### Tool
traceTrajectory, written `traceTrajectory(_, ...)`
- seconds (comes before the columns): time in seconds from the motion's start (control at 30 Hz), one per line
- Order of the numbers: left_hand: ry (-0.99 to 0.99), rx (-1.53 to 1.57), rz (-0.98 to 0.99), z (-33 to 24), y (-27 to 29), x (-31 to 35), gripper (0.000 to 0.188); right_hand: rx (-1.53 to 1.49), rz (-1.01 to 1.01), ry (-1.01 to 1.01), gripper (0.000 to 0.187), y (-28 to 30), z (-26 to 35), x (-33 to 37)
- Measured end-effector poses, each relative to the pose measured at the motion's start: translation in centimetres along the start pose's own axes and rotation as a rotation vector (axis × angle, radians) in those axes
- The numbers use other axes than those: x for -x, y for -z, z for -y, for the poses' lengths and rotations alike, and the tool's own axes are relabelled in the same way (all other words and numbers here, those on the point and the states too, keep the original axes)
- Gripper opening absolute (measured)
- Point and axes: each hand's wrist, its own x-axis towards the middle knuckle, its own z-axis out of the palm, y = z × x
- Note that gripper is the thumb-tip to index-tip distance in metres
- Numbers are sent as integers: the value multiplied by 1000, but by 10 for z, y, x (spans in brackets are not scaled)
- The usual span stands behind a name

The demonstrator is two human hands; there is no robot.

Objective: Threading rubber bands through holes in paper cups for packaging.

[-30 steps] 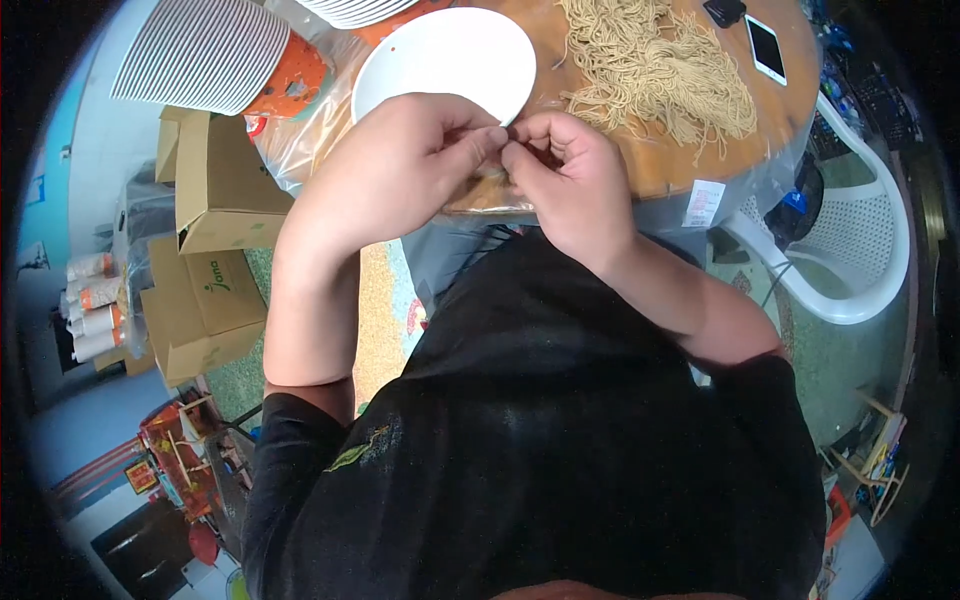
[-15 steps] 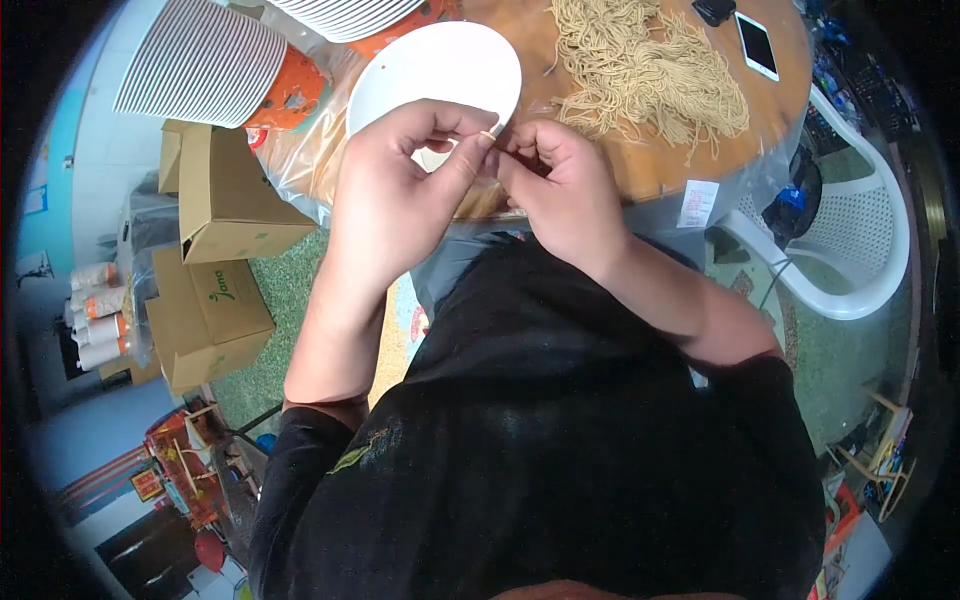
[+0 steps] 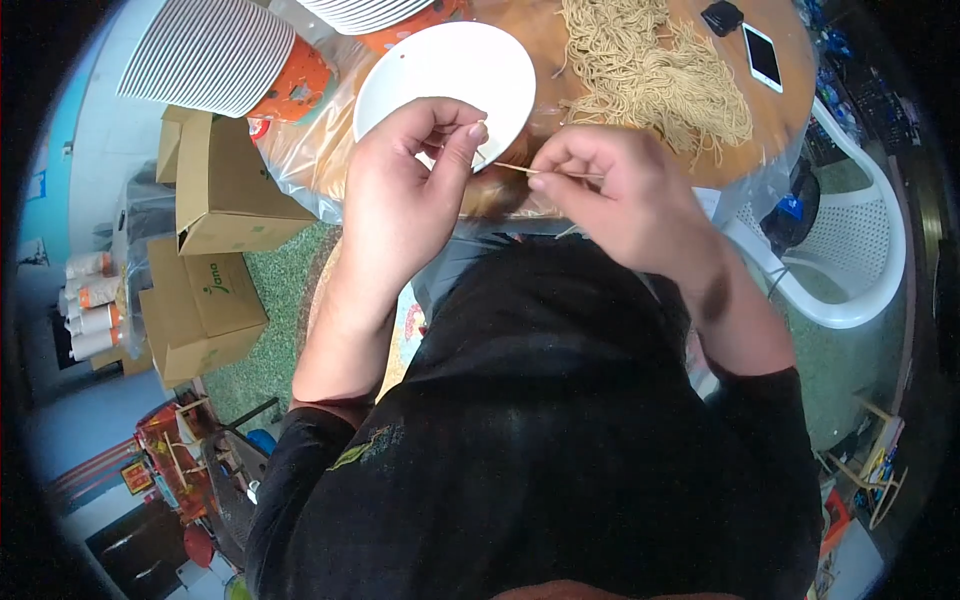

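A white round paper bucket (image 3: 455, 70), with a small hole near its far rim, rests on the table behind my left hand (image 3: 425, 150). The thumb and forefinger of that hand are pinched together at the bucket's near edge, where a bit of tan cord shows at the tips. My right hand (image 3: 600, 180), to the right, pinches a thin tan cord (image 3: 515, 168) that stretches towards the left fingertips. Whether the cord passes through the bucket's wall is hidden by my fingers.
Stacked paper buckets (image 3: 215, 55) lean at the far left. A pile of tan cords (image 3: 660, 85) lies beyond my right hand, near a phone (image 3: 762, 58). Open cardboard boxes (image 3: 235, 185) stand left of the table, a white plastic chair (image 3: 860, 230) at the right.
My right hand has drawn away to the right from the left one, and a length of cord now shows between them. The left hand stays at the bucket's edge.
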Motion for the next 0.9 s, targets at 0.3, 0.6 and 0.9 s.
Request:
traceTrajectory(0.3,-197,-63,72,-4,3,-4,8,687,-164,454,16,32,11,-39)
traceTrajectory(0.6,-7,72,96,-8,3,-5,17,698,-169,681,18,32,10,-63)
traceTrajectory(0.9,170,51,271,-16,14,-20,16,320,-141,253,42,20,8,-62)
